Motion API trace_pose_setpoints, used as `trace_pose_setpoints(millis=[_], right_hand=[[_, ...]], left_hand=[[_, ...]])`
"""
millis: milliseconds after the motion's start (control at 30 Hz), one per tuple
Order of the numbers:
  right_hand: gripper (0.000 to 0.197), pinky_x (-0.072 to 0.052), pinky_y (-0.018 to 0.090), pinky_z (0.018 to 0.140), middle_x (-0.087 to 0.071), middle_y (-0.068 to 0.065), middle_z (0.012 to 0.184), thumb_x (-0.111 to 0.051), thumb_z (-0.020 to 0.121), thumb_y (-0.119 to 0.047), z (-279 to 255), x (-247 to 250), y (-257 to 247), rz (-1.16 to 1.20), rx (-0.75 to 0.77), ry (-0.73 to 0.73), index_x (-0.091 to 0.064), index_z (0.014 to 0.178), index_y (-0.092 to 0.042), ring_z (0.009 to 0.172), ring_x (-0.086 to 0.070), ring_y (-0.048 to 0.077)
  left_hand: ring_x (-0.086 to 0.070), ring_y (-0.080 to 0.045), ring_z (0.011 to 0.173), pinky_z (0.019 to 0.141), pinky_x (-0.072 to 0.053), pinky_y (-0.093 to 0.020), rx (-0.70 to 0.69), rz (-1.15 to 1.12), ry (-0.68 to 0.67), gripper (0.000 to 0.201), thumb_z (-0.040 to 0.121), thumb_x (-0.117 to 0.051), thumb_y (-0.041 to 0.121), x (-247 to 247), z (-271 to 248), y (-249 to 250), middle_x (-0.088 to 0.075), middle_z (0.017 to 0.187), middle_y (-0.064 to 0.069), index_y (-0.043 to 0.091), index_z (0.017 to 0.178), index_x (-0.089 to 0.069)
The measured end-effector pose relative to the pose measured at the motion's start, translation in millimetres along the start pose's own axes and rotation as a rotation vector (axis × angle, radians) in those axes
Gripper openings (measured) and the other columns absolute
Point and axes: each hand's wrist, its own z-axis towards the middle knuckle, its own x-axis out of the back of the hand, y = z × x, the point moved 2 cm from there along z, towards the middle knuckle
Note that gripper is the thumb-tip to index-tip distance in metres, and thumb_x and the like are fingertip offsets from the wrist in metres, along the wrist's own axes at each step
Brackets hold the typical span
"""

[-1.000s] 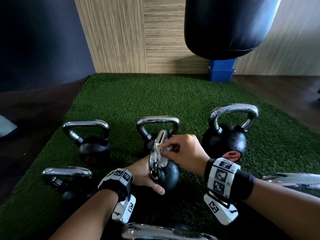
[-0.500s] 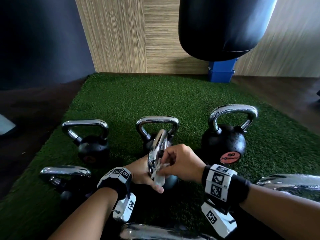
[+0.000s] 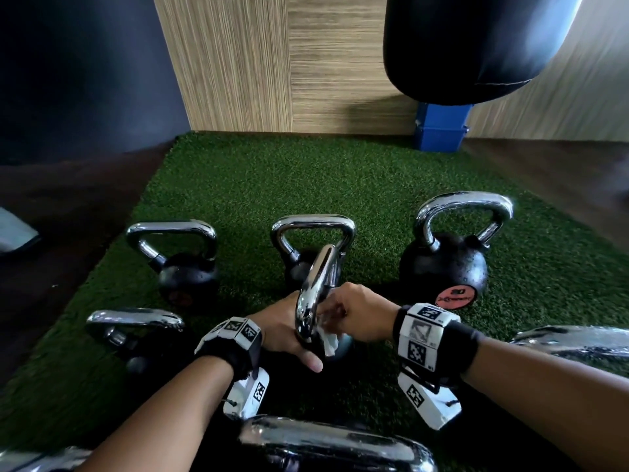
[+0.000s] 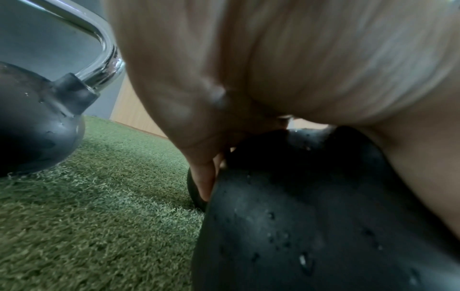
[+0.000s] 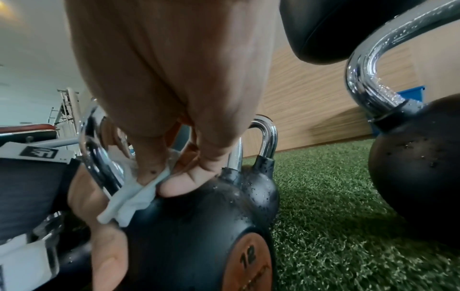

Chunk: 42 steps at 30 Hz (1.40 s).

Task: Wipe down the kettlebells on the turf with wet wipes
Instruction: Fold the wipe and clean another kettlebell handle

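Observation:
A black kettlebell [image 3: 342, 345] marked 12, with a chrome handle [image 3: 316, 291], stands on the green turf [image 3: 272, 185] in front of me. My left hand [image 3: 286, 332] wraps its ball from the left, thumb across the front. My right hand [image 3: 357, 315] pinches a crumpled white wet wipe [image 3: 328, 342] against the foot of the handle. The right wrist view shows the wet wipe [image 5: 129, 198] squeezed between my fingers [image 5: 179, 187] on top of the wet kettlebell's ball [image 5: 194, 226]. In the left wrist view my palm [image 4: 273, 69] lies over the droplet-covered ball [image 4: 311, 226].
Several other chrome-handled kettlebells ring the one I hold: back left [image 3: 185, 270], just behind [image 3: 306, 233], a larger one back right [image 3: 446, 267], near left [image 3: 136, 325], near front [image 3: 333, 441]. A black punching bag [image 3: 476, 42] hangs over a blue base [image 3: 440, 131]. Dark floor borders the turf.
My right hand has slid the wipe down the handle, from near its top to its foot by the ball. The left hand has kept its hold on the ball.

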Motion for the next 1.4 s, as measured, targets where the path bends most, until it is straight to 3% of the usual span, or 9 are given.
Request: trace_pose_setpoints(millis=[200, 333, 467, 567, 733, 867, 967, 1133, 1400], right_hand=[[0.026, -0.052, 0.031, 0.066, -0.070, 0.021, 0.084, -0.060, 0.080, 0.020, 2.8, -4.0, -5.6, 0.276, 0.009, -0.085, -0.074, 0.097, 0.005, 0.070, -0.062, 0.020], [0.028, -0.052, 0.019, 0.058, -0.065, 0.018, 0.084, -0.054, 0.078, 0.027, 2.2, -7.8, -2.4, 0.472, -0.016, -0.141, -0.067, 0.101, 0.019, 0.060, -0.060, 0.011], [0.018, -0.052, 0.020, 0.060, -0.065, 0.014, 0.083, -0.061, 0.088, 0.015, 2.5, -9.6, -0.6, 0.555, -0.055, -0.152, -0.066, 0.105, 0.016, 0.064, -0.060, 0.013], [0.015, -0.053, 0.019, 0.060, -0.070, 0.002, 0.073, -0.060, 0.089, 0.014, 1.1, -9.3, 0.5, 0.636, -0.056, -0.173, -0.069, 0.096, 0.004, 0.061, -0.064, 0.009], [0.022, -0.058, 0.022, 0.073, -0.073, 0.008, 0.091, -0.053, 0.093, 0.013, -3.0, -11.5, 0.2, 1.018, -0.130, -0.226, -0.065, 0.107, 0.003, 0.075, -0.070, 0.013], [0.020, -0.062, 0.025, 0.073, -0.067, 0.013, 0.095, -0.050, 0.093, 0.015, 1.2, -8.5, 0.5, 1.202, -0.179, -0.098, -0.062, 0.105, 0.004, 0.075, -0.072, 0.014], [0.026, -0.062, 0.024, 0.068, -0.062, 0.015, 0.096, -0.051, 0.091, 0.016, 2.6, -10.8, 1.1, 1.258, -0.174, -0.069, -0.056, 0.116, 0.009, 0.073, -0.072, 0.013], [0.017, -0.063, 0.028, 0.065, -0.070, 0.014, 0.083, -0.060, 0.087, 0.016, 8.9, -11.8, -1.8, 1.152, -0.173, 0.084, -0.062, 0.103, 0.011, 0.068, -0.072, 0.017], [0.010, -0.058, 0.024, 0.054, -0.076, 0.012, 0.074, -0.074, 0.082, 0.008, 13.6, -17.6, -0.4, 1.136, -0.251, 0.372, -0.068, 0.088, 0.004, 0.060, -0.074, 0.021]], left_hand=[[-0.068, -0.001, 0.101, 0.088, -0.054, -0.016, 0.017, 0.072, 0.034, 0.063, 0.054, -0.101, 0.021, -1.9, -5.5, 1.4, -0.072, 0.108, 0.010, 0.019, 0.108, -0.069], [-0.066, 0.005, 0.092, 0.082, -0.050, -0.008, 0.023, 0.106, 0.016, 0.052, 0.055, -0.101, 0.021, -3.5, -8.8, 2.5, -0.069, 0.093, 0.026, 0.027, 0.094, -0.067], [-0.068, -0.012, 0.099, 0.087, -0.054, -0.016, -0.003, 0.127, 0.062, 0.060, 0.053, -0.101, 0.017, -4.2, -9.4, 1.5, -0.072, 0.104, 0.002, 0.014, 0.103, -0.069], [-0.063, -0.007, 0.109, 0.094, -0.048, -0.012, -0.024, 0.117, 0.047, 0.066, 0.054, -0.101, 0.021, -5.3, -10.5, 4.3, -0.069, 0.114, 0.002, 0.016, 0.110, -0.067], [-0.060, -0.018, 0.119, 0.107, -0.046, -0.032, -0.083, 0.179, 0.014, 0.079, 0.057, -0.100, 0.032, -5.0, -9.8, 7.4, -0.065, 0.125, 0.001, 0.013, 0.124, -0.062], [-0.045, -0.005, 0.140, 0.121, -0.029, -0.025, -0.177, 0.217, 0.023, 0.101, 0.055, -0.101, 0.033, -6.4, -7.2, 9.0, -0.053, 0.147, 0.011, 0.018, 0.144, -0.054], [-0.044, 0.003, 0.139, 0.121, -0.029, -0.021, -0.139, 0.223, 0.028, 0.102, 0.054, -0.101, 0.035, -5.9, -7.1, 6.4, -0.052, 0.148, 0.018, 0.022, 0.144, -0.054], [-0.050, -0.007, 0.132, 0.117, -0.039, -0.028, 0.045, 0.174, 0.074, 0.110, 0.049, -0.104, 0.034, -7.5, -11.7, -2.4, -0.053, 0.142, 0.008, 0.023, 0.143, -0.049], [-0.046, -0.011, 0.135, 0.119, -0.033, -0.026, 0.003, 0.235, 0.062, 0.105, 0.054, -0.103, 0.028, -6.6, -15.7, 4.7, -0.053, 0.143, 0.000, 0.011, 0.143, -0.050]])
